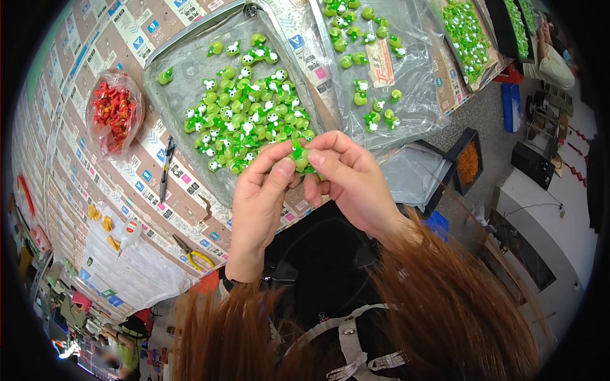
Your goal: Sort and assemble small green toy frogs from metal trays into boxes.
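Between the fingertips of both hands I hold a small green figurine point(300, 159) at the near edge of a tray. My left hand point(262, 190) pinches it from the left with thumb and forefinger, and my right hand point(349, 181) grips it from the right. Fingers partly cover it. Just beyond lies a grey metal tray point(168, 101) lined with plastic, bearing a pile of similar green figurines point(244, 117), many with white, black-spotted heads. A few lie apart from the heap.
Right of the tray, clear plastic sheeting point(413, 89) carries scattered green figurines. Farther right is another full tray point(467, 41). At left are a bag of red pieces point(115, 114), a pen point(167, 168), yellow-handled pliers point(194, 253), a white bottle point(131, 233) and yellow bits point(107, 223).
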`<control>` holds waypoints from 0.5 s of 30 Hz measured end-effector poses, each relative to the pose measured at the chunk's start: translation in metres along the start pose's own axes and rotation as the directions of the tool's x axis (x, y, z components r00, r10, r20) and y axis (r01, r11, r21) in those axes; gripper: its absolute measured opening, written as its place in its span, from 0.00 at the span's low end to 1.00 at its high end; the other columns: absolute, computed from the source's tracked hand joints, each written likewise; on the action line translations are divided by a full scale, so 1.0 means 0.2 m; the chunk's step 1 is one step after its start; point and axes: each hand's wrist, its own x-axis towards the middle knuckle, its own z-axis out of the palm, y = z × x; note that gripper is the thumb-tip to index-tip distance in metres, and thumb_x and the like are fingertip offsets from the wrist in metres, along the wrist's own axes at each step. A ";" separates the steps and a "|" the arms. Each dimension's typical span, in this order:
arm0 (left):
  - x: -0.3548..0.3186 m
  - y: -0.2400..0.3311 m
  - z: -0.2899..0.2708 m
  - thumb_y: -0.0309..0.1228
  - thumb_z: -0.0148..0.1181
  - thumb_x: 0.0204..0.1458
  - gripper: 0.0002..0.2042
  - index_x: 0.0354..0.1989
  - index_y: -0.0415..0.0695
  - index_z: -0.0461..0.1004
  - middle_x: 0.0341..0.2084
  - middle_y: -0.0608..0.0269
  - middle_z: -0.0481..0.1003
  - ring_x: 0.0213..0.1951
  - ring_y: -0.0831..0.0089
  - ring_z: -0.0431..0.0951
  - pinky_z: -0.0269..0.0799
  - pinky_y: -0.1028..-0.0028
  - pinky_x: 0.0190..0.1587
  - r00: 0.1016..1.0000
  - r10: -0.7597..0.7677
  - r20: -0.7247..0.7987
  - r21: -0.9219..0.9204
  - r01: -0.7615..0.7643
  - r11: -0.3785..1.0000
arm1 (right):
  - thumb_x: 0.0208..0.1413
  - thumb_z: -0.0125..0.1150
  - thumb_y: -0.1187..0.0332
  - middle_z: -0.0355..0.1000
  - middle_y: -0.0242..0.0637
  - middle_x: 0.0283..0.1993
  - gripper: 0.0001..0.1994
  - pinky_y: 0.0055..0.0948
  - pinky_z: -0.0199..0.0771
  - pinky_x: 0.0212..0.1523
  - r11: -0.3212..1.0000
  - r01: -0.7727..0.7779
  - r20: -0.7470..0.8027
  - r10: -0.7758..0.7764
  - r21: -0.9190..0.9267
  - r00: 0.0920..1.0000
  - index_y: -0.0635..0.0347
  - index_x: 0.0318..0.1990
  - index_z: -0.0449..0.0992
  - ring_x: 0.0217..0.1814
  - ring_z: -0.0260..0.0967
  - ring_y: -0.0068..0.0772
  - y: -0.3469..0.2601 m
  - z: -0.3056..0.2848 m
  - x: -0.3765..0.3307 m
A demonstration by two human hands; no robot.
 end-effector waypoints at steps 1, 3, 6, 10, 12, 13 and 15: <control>0.00 0.00 0.00 0.25 0.47 0.48 0.12 0.42 0.35 0.64 0.34 0.67 0.64 0.33 0.82 0.63 0.60 0.84 0.36 1.000 0.000 0.000 0.000 0.000 1.000 | 0.50 0.48 0.70 0.65 0.33 0.26 0.07 0.16 0.63 0.21 1.000 0.000 0.000 0.000 0.000 1.000 0.62 0.36 0.62 0.22 0.63 0.19 0.00 0.00 0.00; 0.00 0.01 0.00 0.26 0.46 0.50 0.12 0.42 0.35 0.64 0.35 0.66 0.64 0.34 0.81 0.63 0.59 0.83 0.36 0.999 0.035 0.039 -0.018 -0.034 0.999 | 0.50 0.47 0.72 0.65 0.33 0.27 0.07 0.17 0.64 0.25 0.999 0.017 0.037 -0.015 -0.035 0.999 0.63 0.36 0.62 0.25 0.63 0.19 -0.01 0.01 -0.01; 0.00 0.01 0.01 0.25 0.46 0.49 0.11 0.41 0.35 0.65 0.36 0.66 0.63 0.34 0.80 0.63 0.59 0.81 0.37 1.000 0.020 0.002 0.003 -0.020 1.000 | 0.50 0.47 0.73 0.65 0.33 0.27 0.07 0.17 0.63 0.28 0.999 0.048 0.086 -0.045 -0.022 0.995 0.62 0.37 0.62 0.28 0.63 0.19 0.01 0.00 0.00; -0.01 0.01 0.01 0.23 0.45 0.49 0.11 0.41 0.36 0.65 0.38 0.64 0.62 0.35 0.79 0.64 0.59 0.80 0.38 0.993 0.116 -0.019 0.133 -0.112 0.985 | 0.50 0.46 0.74 0.65 0.32 0.29 0.08 0.17 0.63 0.30 0.998 0.057 0.117 -0.052 -0.040 0.992 0.62 0.39 0.62 0.30 0.62 0.18 0.01 -0.01 0.00; -0.01 0.01 0.00 0.21 0.45 0.48 0.11 0.41 0.36 0.64 0.39 0.61 0.61 0.37 0.77 0.64 0.59 0.79 0.42 0.977 0.214 -0.021 0.213 -0.205 0.955 | 0.50 0.46 0.75 0.64 0.32 0.31 0.09 0.18 0.63 0.33 0.995 0.063 0.095 -0.056 -0.074 0.994 0.62 0.40 0.62 0.32 0.62 0.19 0.01 0.00 0.00; -0.01 0.01 -0.01 0.21 0.45 0.48 0.11 0.41 0.36 0.64 0.39 0.61 0.61 0.37 0.77 0.64 0.59 0.79 0.42 0.977 0.214 -0.022 0.214 -0.205 0.955 | 0.50 0.46 0.75 0.64 0.32 0.31 0.09 0.18 0.63 0.33 0.995 0.062 0.096 -0.055 -0.073 0.994 0.62 0.40 0.62 0.32 0.62 0.19 0.01 -0.01 0.00; -0.01 0.02 -0.03 0.24 0.45 0.48 0.10 0.39 0.36 0.64 0.39 0.59 0.61 0.38 0.75 0.65 0.60 0.74 0.44 0.984 0.179 -0.022 0.057 -0.177 0.983 | 0.49 0.46 0.76 0.64 0.32 0.33 0.10 0.18 0.63 0.36 0.998 0.057 0.099 -0.054 -0.026 0.994 0.63 0.40 0.62 0.35 0.62 0.20 0.01 0.00 0.00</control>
